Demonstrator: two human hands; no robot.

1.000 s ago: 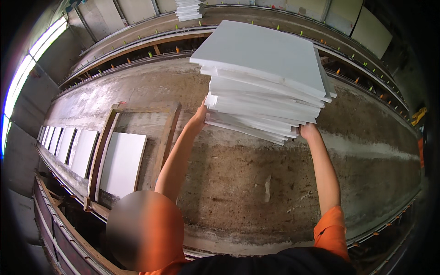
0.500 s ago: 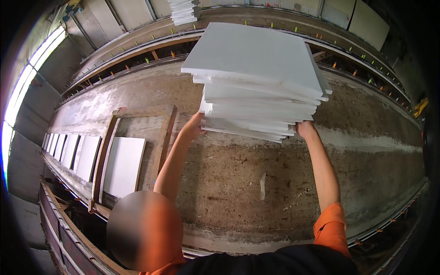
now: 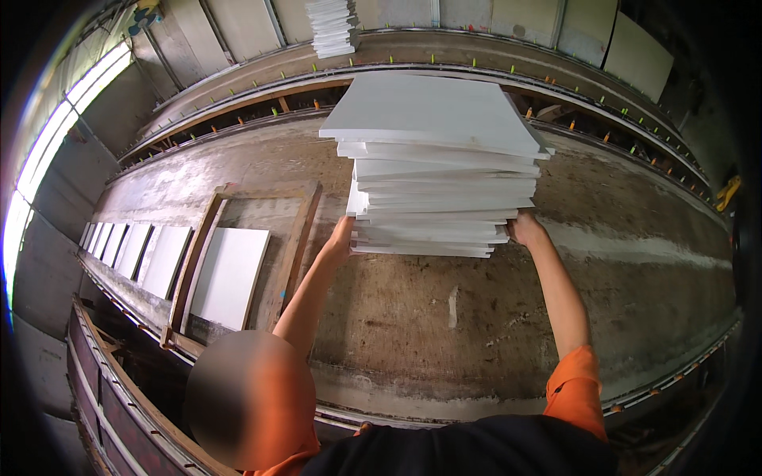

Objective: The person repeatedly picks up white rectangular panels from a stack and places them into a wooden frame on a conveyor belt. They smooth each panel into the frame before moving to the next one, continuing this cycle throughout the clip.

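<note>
Left hand (image 3: 341, 236) and right hand (image 3: 525, 228) grip the lower sides of an unevenly layered stack of white rectangular panels (image 3: 440, 190) over a stained, mottled brown tabletop (image 3: 405, 333). Leftward, a rectangular wooden frame (image 3: 300, 238) surrounds one flat white panel (image 3: 230, 278); similar panels (image 3: 165, 262) lie beyond.

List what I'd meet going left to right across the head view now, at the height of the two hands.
Row of white panels → wooden frame's left bar → white panel inside the frame → frame's right bar → left hand → stack of white sheets → right hand.
</note>
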